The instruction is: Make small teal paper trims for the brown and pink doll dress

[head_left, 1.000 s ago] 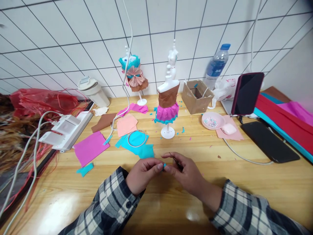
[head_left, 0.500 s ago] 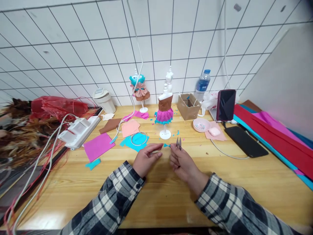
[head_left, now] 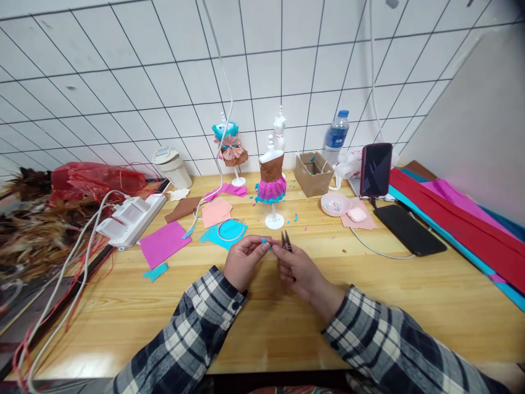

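Note:
My left hand (head_left: 244, 259) pinches a tiny teal paper scrap (head_left: 264, 240) between its fingertips, just above the wooden table (head_left: 410, 295). My right hand (head_left: 296, 266) is closed round small metal snips (head_left: 285, 241), whose blades point up right beside the scrap. The two hands almost touch. Behind them stands a white mannequin stand (head_left: 272, 183) dressed in brown paper with a magenta and teal skirt. A second dressed stand (head_left: 229, 148) and a bare white one (head_left: 279, 125) are by the wall.
Magenta (head_left: 164, 243), peach (head_left: 216, 211) and teal paper sheets (head_left: 225, 232) lie left of centre. A power strip (head_left: 131, 216) with cables sits at the left, a cardboard box (head_left: 314, 173), a pink bead dish (head_left: 335, 204), two phones (head_left: 410, 230) and paper rolls (head_left: 459, 219) at the right.
My head has pulled back, so more of the table shows. My hands drew apart half a second ago and have come together again, the left one pinching the teal scrap beside the snips.

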A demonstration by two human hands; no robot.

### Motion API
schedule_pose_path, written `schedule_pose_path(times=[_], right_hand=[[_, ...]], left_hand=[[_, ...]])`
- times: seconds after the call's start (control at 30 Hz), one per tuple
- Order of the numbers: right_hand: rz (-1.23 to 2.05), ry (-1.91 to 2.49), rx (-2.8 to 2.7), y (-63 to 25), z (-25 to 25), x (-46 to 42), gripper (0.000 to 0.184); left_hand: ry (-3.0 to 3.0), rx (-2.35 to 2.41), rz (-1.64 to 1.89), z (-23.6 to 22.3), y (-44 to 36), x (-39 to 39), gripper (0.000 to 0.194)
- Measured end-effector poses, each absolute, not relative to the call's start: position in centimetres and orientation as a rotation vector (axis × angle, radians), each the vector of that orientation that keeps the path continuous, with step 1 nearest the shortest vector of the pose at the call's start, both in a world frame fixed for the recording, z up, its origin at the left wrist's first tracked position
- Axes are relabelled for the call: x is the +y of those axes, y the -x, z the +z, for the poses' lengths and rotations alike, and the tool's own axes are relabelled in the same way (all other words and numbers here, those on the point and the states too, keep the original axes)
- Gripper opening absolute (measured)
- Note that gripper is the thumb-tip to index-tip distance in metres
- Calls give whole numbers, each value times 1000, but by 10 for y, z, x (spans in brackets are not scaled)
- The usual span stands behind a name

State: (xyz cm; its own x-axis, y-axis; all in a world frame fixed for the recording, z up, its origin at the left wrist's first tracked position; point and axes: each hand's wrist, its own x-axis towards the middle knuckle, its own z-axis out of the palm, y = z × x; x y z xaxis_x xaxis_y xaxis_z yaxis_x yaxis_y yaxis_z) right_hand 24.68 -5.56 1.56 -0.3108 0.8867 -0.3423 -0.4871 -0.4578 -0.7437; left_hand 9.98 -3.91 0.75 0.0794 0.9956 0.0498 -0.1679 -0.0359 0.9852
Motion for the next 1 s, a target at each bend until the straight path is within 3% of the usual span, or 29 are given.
schedule_pose_path(times=[0.2,0.33,0.7,1.0], right_hand=[[1140,1150,-1627,-273,23,-50,36],[916,1233,-1788,-269,19,-55,33],[591,1379,-1986,-268,22,-67,18],[624,1401,-1931,-269,22,-64,13]], left_hand=[[-1528,1193,1004,22,-91,-45,18],[-1892,1272,950,25,-89,-48,12],[-2271,1280,838,26,-85,-48,12],[-2184,1313,842,27,-87,-49,8]])
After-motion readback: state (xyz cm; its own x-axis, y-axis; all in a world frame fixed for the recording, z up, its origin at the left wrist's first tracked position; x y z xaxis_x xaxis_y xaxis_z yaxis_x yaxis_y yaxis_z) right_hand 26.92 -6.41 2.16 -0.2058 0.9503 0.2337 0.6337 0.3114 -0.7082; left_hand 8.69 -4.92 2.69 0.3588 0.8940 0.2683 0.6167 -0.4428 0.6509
